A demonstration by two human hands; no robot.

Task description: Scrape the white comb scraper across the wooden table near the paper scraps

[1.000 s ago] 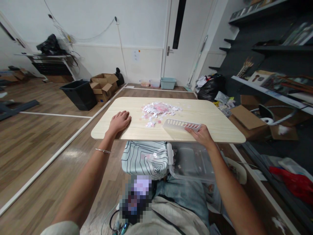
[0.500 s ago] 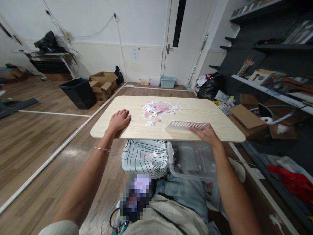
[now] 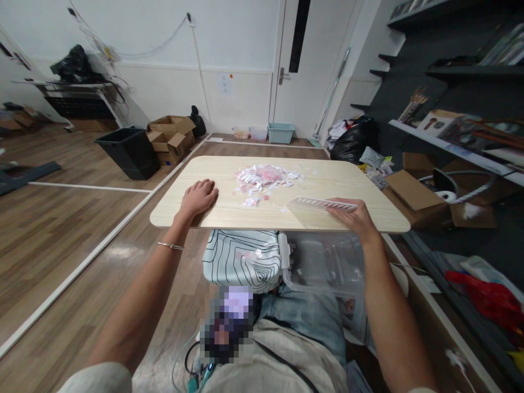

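On the left part of the pale wooden table (image 3: 368, 188), my left hand (image 3: 200, 196) rests palm down with its fingers lying on the top. At the right, my right hand (image 3: 355, 215) grips a white slotted plastic piece (image 3: 313, 202) by its right end, thumb below. The piece is tilted near the front edge; whether it touches the table I cannot tell. A heap of small white and pink paper scraps (image 3: 268, 176) lies mid-table, beyond and between the hands. A few loose scraps (image 3: 251, 202) lie in front of it.
Under the table's front edge are a line-patterned cushion-like item (image 3: 241, 262) with scraps on it and a clear plastic bin (image 3: 323, 262). A black bin (image 3: 130, 155) and cardboard boxes (image 3: 170, 136) stand on the left floor. Shelves and an open carton (image 3: 421, 188) are at the right.
My right hand has moved slightly right with the slotted piece and turned it flatter, so its slots look narrower. My left hand stays in place on the table.
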